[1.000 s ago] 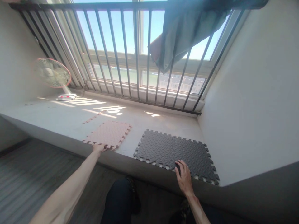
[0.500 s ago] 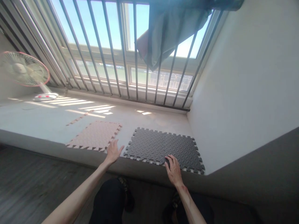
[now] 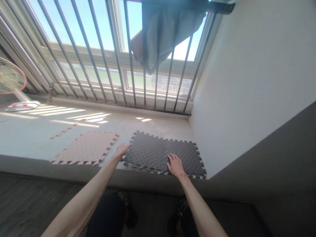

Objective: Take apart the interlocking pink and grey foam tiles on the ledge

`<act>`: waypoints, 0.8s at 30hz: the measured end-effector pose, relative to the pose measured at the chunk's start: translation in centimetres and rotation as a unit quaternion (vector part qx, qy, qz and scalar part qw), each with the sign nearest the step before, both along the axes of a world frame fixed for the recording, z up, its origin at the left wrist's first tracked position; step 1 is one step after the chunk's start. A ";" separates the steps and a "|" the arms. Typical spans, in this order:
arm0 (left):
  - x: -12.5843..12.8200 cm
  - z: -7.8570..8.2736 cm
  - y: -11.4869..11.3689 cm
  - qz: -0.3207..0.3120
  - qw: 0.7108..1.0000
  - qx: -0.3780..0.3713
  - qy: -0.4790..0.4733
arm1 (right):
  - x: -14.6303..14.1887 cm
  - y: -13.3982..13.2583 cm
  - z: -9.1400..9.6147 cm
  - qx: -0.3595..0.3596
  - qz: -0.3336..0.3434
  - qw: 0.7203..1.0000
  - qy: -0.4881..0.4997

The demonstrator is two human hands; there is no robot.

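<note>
Two dark grey foam puzzle mats with a raised tread pattern lie side by side on a pale ledge, their toothed edges meeting at a seam. At their left edge, my left hand reaches in with its fingers apart, the fingertips touching the border teeth. Part of those fingers is hard to make out. My right hand rests palm down on the right-hand mat near the seam, fingers extended. Left of my left hand lies a pink foam puzzle mat, flat and apart from the grey ones.
A thin pink edging strip lies farther left on the ledge. At far left stands a fan. Metal bars front the window, with grey cloth hanging there. A white wall bounds the right.
My left hand has moved from beside the pink mat to the grey mats' left edge. My right hand has settled farther onto the right mat. The view has shifted right.
</note>
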State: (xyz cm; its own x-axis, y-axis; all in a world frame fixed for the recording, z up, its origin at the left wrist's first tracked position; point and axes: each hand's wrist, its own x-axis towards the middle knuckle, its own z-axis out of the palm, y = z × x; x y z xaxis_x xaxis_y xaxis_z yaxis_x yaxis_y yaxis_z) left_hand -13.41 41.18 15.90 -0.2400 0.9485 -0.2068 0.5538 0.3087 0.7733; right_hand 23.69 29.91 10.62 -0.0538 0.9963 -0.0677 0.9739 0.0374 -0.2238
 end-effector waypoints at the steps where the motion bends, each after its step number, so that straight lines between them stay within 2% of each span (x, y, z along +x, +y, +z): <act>1: 0.2 0.6 0.5 -0.003 1.000 0.001 -0.002 | 0.0 0.1 0.2 0.001 -0.001 1.000 -0.001; 5: 1.5 2.0 1.7 -0.031 0.999 0.028 0.012 | 0.1 1.1 1.3 -0.020 0.003 1.000 -0.002; 9: 2.2 1.8 1.2 -0.047 0.997 0.056 0.038 | 0.0 3.1 2.3 -0.065 -0.003 0.998 -0.020; 13: 2.0 1.9 0.3 -0.068 0.993 0.089 0.026 | -0.2 5.5 2.8 -0.071 -0.037 0.996 -0.049; 18: 2.4 3.5 -0.3 -0.104 0.988 0.116 -0.018 | -0.4 7.2 2.5 -0.091 -0.028 0.993 -0.070; 24: 3.5 5.1 -1.1 -0.116 0.984 0.138 -0.013 | -0.9 7.2 1.3 -0.089 -0.033 0.992 -0.085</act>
